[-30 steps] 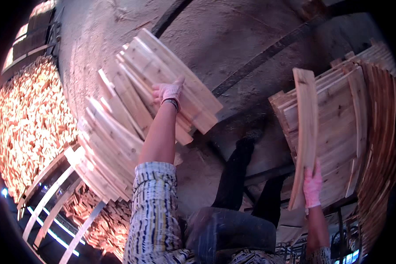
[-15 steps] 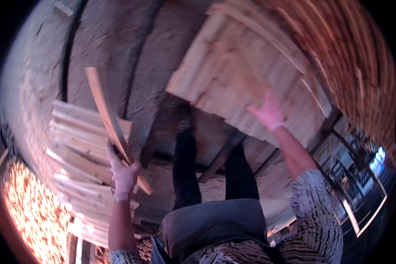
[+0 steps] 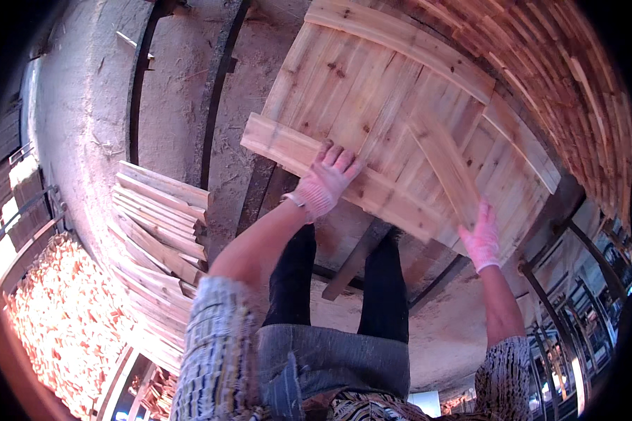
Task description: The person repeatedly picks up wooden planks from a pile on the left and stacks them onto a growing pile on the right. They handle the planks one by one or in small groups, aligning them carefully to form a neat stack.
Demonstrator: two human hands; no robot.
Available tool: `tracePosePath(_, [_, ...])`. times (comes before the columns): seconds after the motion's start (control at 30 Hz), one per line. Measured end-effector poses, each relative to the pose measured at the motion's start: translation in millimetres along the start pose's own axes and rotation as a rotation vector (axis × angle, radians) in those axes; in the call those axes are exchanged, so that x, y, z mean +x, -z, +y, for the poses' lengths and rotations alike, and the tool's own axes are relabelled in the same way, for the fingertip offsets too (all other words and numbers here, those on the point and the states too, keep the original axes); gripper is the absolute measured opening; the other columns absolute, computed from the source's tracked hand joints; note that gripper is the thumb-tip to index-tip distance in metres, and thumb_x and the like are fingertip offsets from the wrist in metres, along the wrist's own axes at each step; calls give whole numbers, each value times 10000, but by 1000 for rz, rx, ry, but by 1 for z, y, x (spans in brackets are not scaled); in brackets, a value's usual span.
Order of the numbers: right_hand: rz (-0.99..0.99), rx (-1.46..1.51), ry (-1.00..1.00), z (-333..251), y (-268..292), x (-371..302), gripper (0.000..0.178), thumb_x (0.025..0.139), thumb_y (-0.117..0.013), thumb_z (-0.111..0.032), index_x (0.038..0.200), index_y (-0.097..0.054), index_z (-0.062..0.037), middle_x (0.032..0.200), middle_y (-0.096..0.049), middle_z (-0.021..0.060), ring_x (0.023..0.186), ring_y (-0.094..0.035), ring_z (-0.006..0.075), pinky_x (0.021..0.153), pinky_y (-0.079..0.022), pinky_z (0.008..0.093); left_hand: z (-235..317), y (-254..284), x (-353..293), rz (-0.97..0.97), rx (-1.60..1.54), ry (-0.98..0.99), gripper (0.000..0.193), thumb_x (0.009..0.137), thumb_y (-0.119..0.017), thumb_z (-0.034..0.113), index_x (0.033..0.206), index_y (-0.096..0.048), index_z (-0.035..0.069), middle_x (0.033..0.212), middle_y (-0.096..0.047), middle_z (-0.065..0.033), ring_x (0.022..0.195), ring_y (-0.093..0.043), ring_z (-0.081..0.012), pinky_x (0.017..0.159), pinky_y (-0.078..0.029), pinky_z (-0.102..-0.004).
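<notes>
A panel of pale planks (image 3: 344,84) lies in front of me. One wooden strip (image 3: 393,193) runs along its near edge, and my left hand (image 3: 326,181), in a light knitted glove, is closed over that strip with its fingers on top. At the right part of the panel, my gloved right hand (image 3: 482,238) grips the near end of a short wooden slat (image 3: 444,161). This slat slants across the planks and is slightly blurred; whether it touches them I cannot tell. Another strip (image 3: 400,38) lies along the panel's far edge.
A stack of thin boards (image 3: 161,210) sits at the left, with a bright heap of small wood pieces (image 3: 63,330) beyond it. Long stacked slats (image 3: 555,77) rise at the far right. Dark rails (image 3: 218,91) cross the dusty floor. Metal frames (image 3: 576,309) stand at the right.
My left hand has moved from beside the board stack to the panel, bringing the strip onto its near edge. My right hand, open over the panel before, has shifted right and now holds a slat.
</notes>
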State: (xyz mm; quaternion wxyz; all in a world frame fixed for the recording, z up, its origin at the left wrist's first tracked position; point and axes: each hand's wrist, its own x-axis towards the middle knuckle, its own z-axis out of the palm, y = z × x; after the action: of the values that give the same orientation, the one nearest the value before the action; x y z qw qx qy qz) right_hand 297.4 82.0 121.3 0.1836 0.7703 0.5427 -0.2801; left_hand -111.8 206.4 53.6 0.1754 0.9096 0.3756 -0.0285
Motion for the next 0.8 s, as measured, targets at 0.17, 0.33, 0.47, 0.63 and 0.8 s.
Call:
tracePosePath(0.17, [-33, -90, -49, 40, -28, -7, 1042, 758, -813, -290, 1565, -181, -102, 1486, -374, 255, 1343, -411, 431, 1113, -376, 498, 43, -14, 28, -203, 94, 136, 528, 888, -546, 222, 1397, -439, 129, 1371, -468, -149, 1331, -413, -390, 1191, -206, -601])
tracePosePath(0.33, [-13, -47, -103, 25, -28, 16, 999, 750, -815, -271, 1537, -228, -92, 1455, -396, 224, 1320, -427, 429, 1102, -392, 489, 38, -16, 29, -273, 229, 141, 528, 909, -515, 213, 1421, -444, 105, 1419, -474, -184, 1369, -404, -397, 1201, -183, -602])
tracePosePath(0.47, [-83, -5, -88, 53, -9, -5, 999, 718, -827, -229, 1524, -254, -87, 1451, -395, 216, 1311, -428, 422, 1097, -402, 479, 43, -31, 25, -461, 390, 96, 581, 946, -466, 171, 1514, -357, 123, 1520, -407, -196, 1438, -345, -406, 1203, -199, -586])
tracePosePath(0.63, [-13, -79, 10, 133, -24, -59, 1028, 676, -843, -202, 1525, -272, -93, 1428, -407, 207, 1305, -426, 415, 1102, -393, 489, 24, -29, 9, -275, 309, 144, 696, 816, -689, 241, 1445, -413, 133, 1391, -474, -167, 1343, -418, -396, 1203, -242, -548])
tracePosePath(0.8, [-122, -264, 76, 165, -52, -71, 966, 708, -814, -172, 1519, -298, -80, 1418, -416, 221, 1294, -428, 443, 1089, -402, 485, 31, -21, 23, -289, 353, 132, 637, 828, -631, 127, 1430, -423, 126, 1369, -486, -159, 1315, -439, -398, 1175, -283, -551])
